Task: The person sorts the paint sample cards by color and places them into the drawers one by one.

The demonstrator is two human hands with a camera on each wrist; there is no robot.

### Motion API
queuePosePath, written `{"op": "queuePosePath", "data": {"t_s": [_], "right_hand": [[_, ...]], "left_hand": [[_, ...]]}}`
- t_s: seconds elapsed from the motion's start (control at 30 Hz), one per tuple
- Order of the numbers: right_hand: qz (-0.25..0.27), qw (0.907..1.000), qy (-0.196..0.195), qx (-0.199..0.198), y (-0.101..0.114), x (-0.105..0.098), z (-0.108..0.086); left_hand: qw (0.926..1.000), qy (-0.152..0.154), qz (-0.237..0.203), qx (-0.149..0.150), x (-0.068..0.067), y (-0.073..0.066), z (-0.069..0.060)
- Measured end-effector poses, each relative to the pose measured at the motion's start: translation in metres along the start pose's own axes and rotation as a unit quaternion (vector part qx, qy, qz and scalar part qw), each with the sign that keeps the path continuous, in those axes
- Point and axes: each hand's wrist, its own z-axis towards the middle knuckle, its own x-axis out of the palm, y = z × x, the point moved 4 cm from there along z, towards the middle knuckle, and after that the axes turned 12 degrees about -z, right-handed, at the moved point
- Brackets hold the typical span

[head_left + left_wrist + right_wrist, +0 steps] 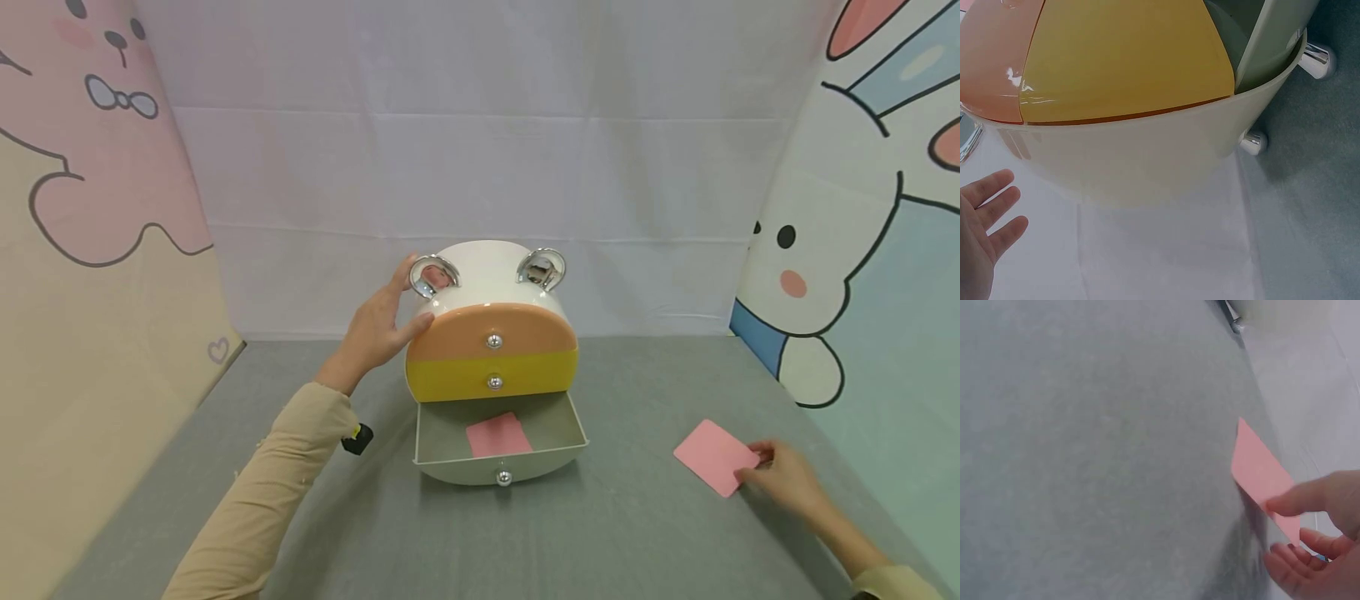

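Observation:
A small rounded white drawer cabinet (pixel 486 271) with two shiny ear-shaped trims stands mid-table. My left hand (pixel 378 329) lies at its upper left side, thumb against the edge by the orange drawer (pixel 459 335), fingers behind the ear; the left wrist view shows these fingers (pixel 999 201) extended. Orange and yellow (pixel 450 379) drawers are closed. Below them, the grey-green drawer (pixel 453 473) is pulled out, with pink paper (pixel 498 435) lying inside. To the right, my right hand (pixel 791 482) pinches a square pink paper (pixel 712 457) by one corner, tilted above the table in the right wrist view.
A grey cloth-covered table (pixel 637 533) stretches beneath everything. A pale curtain (pixel 480 167) hangs behind, with cartoon-printed panels at left (pixel 105 333) and right (pixel 892 292). A small black device (pixel 357 439) shows at the left cuff.

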Motion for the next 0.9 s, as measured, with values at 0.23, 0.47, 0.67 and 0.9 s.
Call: {"op": "queuePosePath", "data": {"t_s": [0.23, 0.47, 0.67, 0.9], "right_hand": [[0.092, 0.9947, 0.036, 0.026, 0.006, -0.009, 0.0], [0.112, 0.9924, 0.05, 0.011, 0.026, -0.023, 0.008], [0.121, 0.9919, 0.017, -0.034, 0.053, -0.035, 0.016], [0.167, 0.9823, -0.018, -0.083, 0.087, -0.045, 0.027]], "left_hand": [[1.0, 0.001, 0.002, 0.0, 0.001, 0.0, 0.0], [1.0, 0.0, 0.002, 0.0, 0.0, 0.001, 0.0], [1.0, 0.003, 0.004, -0.001, 0.0, 0.0, 0.0], [1.0, 0.004, 0.005, -0.005, -0.001, -0.002, 0.0]]}}
